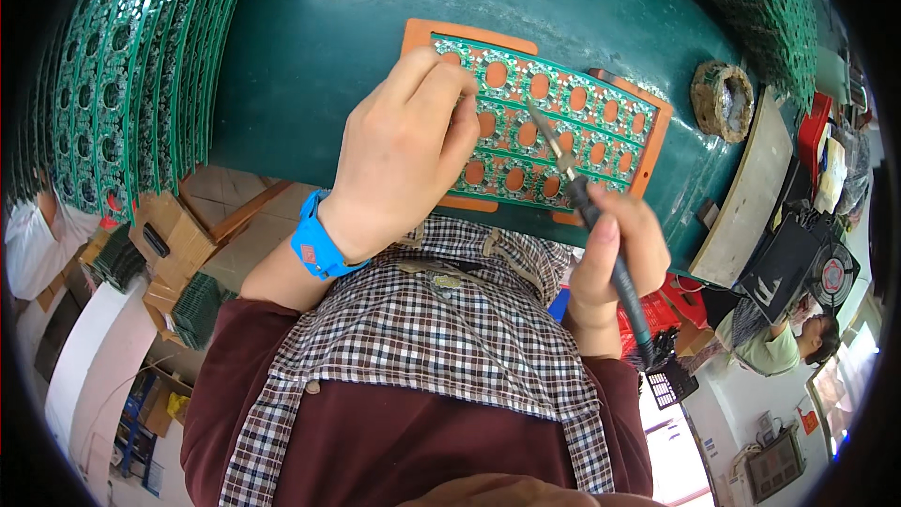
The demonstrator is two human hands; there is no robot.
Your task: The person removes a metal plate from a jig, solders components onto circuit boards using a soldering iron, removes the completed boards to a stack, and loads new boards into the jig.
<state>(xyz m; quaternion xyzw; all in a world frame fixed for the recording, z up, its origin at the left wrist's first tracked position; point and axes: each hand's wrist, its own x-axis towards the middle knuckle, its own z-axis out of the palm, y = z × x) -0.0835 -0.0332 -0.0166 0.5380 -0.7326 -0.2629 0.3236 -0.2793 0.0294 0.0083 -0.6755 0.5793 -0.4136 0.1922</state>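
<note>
A green circuit board panel (560, 97) with rows of oval openings lies in an orange fixture (660, 155) on the table. My right hand (627, 249) is wrapped round the dark handle of a soldering iron (589, 208). The iron slants up and left, its metal tip over the middle of the panel; whether it touches is unclear. My left hand (399, 145), a blue wristband (317, 242) at its wrist, is over the panel's left end. Its fingers are drawn together in a pinch at the board, and they hide whatever is between them.
Stacked green circuit panels (141, 66) stand upright at the left; more panels (760, 9) are at the far right. A round brown pot (706, 103) with grey contents sits right of the fixture on the green table (310, 47). Another person (770, 343) is in the right background.
</note>
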